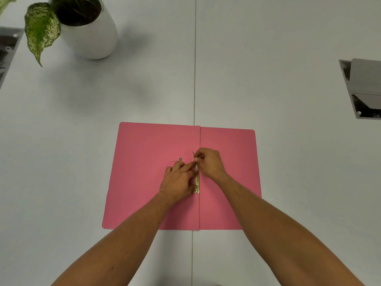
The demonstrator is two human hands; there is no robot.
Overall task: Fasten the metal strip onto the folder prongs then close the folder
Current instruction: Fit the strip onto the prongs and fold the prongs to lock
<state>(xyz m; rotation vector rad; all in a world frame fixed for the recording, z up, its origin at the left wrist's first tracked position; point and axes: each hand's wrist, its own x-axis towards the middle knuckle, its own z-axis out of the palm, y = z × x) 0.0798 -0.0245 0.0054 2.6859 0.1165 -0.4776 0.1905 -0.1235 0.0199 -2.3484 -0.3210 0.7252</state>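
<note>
White table [268,58], open pink folder [144,162]

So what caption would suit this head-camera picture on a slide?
Both hands, left and right, work a brass strip onto a prong at the fold of an open pink folder.

No text, label, brand, number or sign is showing legibly anywhere. The pink folder [156,172] is lying open with plain, unprinted covers, the brass metal strip [197,179] is carrying no readable stamp, and the white plant pot [92,36] is showing a blank side.
</note>
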